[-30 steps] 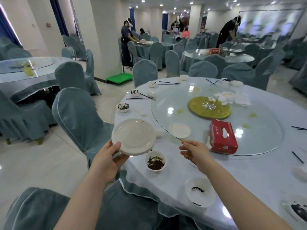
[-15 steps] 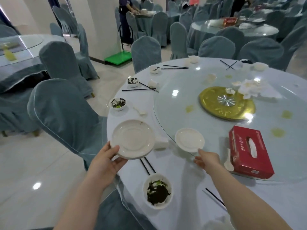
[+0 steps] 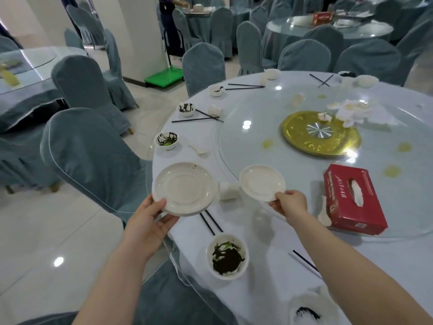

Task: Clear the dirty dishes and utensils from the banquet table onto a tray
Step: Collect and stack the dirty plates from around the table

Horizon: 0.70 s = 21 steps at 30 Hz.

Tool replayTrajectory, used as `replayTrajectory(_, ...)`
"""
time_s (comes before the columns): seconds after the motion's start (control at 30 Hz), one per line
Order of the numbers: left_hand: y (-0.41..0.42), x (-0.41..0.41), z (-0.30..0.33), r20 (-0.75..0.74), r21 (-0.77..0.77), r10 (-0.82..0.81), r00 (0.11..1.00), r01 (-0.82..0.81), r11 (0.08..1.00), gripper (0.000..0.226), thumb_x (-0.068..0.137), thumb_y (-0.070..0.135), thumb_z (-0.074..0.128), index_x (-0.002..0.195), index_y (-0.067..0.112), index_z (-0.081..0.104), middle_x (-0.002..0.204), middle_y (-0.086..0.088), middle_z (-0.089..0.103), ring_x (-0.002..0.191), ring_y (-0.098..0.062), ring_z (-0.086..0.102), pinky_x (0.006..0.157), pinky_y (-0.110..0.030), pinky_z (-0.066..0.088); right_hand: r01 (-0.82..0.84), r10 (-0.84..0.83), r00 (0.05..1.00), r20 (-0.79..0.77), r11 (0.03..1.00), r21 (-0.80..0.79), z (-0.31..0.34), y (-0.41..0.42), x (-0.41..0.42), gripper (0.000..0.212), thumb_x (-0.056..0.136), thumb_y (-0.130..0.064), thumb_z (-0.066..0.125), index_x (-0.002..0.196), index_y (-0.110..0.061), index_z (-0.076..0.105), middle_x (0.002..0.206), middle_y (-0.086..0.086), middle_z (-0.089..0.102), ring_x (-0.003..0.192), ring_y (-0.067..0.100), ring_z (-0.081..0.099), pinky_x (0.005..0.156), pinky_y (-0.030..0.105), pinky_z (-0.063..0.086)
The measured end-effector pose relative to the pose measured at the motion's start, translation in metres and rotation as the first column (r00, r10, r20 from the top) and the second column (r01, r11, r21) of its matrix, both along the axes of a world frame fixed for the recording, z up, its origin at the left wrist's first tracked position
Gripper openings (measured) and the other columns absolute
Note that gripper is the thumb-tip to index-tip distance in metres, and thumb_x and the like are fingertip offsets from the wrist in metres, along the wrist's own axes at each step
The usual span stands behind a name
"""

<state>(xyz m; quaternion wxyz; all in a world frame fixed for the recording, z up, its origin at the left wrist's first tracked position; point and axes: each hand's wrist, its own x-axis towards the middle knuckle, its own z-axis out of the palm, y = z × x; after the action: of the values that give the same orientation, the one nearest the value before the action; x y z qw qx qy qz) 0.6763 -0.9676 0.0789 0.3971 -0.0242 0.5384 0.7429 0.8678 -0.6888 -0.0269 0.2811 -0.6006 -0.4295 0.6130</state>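
My L hand [image 3: 150, 224] grips plate stack [image 3: 184, 188] left of tissue box [image 3: 353, 199]; R hand [image 3: 291, 204] pinches small plate [image 3: 261, 181] rim, nearer box.

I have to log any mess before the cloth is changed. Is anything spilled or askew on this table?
Yes. Yellowish spots dot the glass turntable, crumpled napkins lie heaped beyond the gold centre disc, and one pair of black chopsticks lies crossed at the far edge. Nothing looks broken.
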Motion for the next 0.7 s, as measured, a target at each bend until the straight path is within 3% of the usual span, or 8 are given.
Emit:
replayTrajectory(0.13, -0.022, 0.013, 0.007, -0.010, 0.027, -0.010, 1.000, 0.010, 1.000, 0.026, 0.095, 0.006, 0.052, 0.117, 0.017, 0.063, 0.109, -0.006, 0.066, 0.084, -0.018, 0.071, 0.059, -0.029, 0.059, -0.056, 0.064, 0.980, -0.190, 0.997, 0.046, 0.050, -0.044, 0.001, 0.016, 0.086, -0.006, 0.063, 0.099, -0.007, 0.055, 0.076, 0.018, 0.070, 0.051, 0.017, 0.067, 0.045, 0.021, 0.050)
replayTrajectory(0.27, -0.049, 0.035, 0.014, -0.026, 0.012, -0.032, 0.999, 0.033, 0.999, 0.031, 0.096, 0.006, 0.051, 0.124, 0.016, 0.057, 0.112, -0.009, 0.063, 0.087, -0.022, 0.068, 0.058, -0.030, 0.059, -0.156, 0.182, 0.941, -0.286, 0.982, 0.111, 0.100, -0.104, 0.007, 0.015, 0.086, -0.008, 0.063, 0.098, -0.010, 0.054, 0.059, 0.009, 0.068, 0.048, 0.016, 0.064, 0.045, 0.022, 0.049)
replayTrajectory(0.43, -0.090, 0.062, 0.016, -0.060, 0.020, -0.089, 0.994, 0.090, 0.996, 0.027, 0.097, 0.008, 0.051, 0.120, 0.017, 0.060, 0.104, -0.007, 0.071, 0.083, -0.020, 0.070, 0.063, -0.031, 0.059, -0.334, 0.380, 0.903, -0.203, 0.915, 0.225, 0.120, -0.188, 0.014, 0.016, 0.085, -0.010, 0.064, 0.099, -0.010, 0.056, 0.060, 0.008, 0.065, 0.047, 0.018, 0.061, 0.044, 0.023, 0.048)
replayTrajectory(0.53, -0.110, 0.075, 0.016, -0.045, 0.019, -0.104, 0.994, 0.105, 0.994, 0.024, 0.096, 0.007, 0.051, 0.113, 0.019, 0.063, 0.097, -0.006, 0.072, 0.079, -0.018, 0.070, 0.059, -0.031, 0.059, -0.352, 0.411, 0.898, -0.155, 0.884, 0.308, 0.112, -0.228, 0.016, 0.012, 0.086, -0.017, 0.065, 0.096, -0.012, 0.060, 0.064, 0.005, 0.068, 0.048, 0.016, 0.061, 0.048, 0.025, 0.050)
replayTrajectory(0.63, -0.124, 0.084, 0.014, -0.026, 0.021, -0.095, 0.995, 0.095, 0.995, 0.024, 0.096, 0.005, 0.051, 0.109, 0.021, 0.063, 0.104, -0.008, 0.068, 0.083, -0.021, 0.068, 0.056, -0.030, 0.059, -0.357, 0.392, 0.917, -0.078, 0.892, 0.278, 0.101, -0.250, 0.018, 0.011, 0.090, -0.022, 0.059, 0.101, -0.022, 0.061, 0.084, 0.007, 0.067, 0.054, 0.012, 0.060, 0.053, 0.026, 0.053)
replayTrajectory(0.7, -0.130, 0.088, 0.011, -0.029, 0.012, -0.096, 0.995, 0.097, 0.995, 0.026, 0.096, 0.006, 0.051, 0.115, 0.020, 0.062, 0.109, -0.009, 0.066, 0.088, -0.023, 0.066, 0.056, -0.030, 0.058, -0.410, 0.434, 0.895, -0.107, 0.892, 0.190, 0.098, -0.258, 0.020, 0.019, 0.094, -0.022, 0.052, 0.110, -0.028, 0.061, 0.092, 0.007, 0.067, 0.061, 0.016, 0.064, 0.057, 0.028, 0.057)
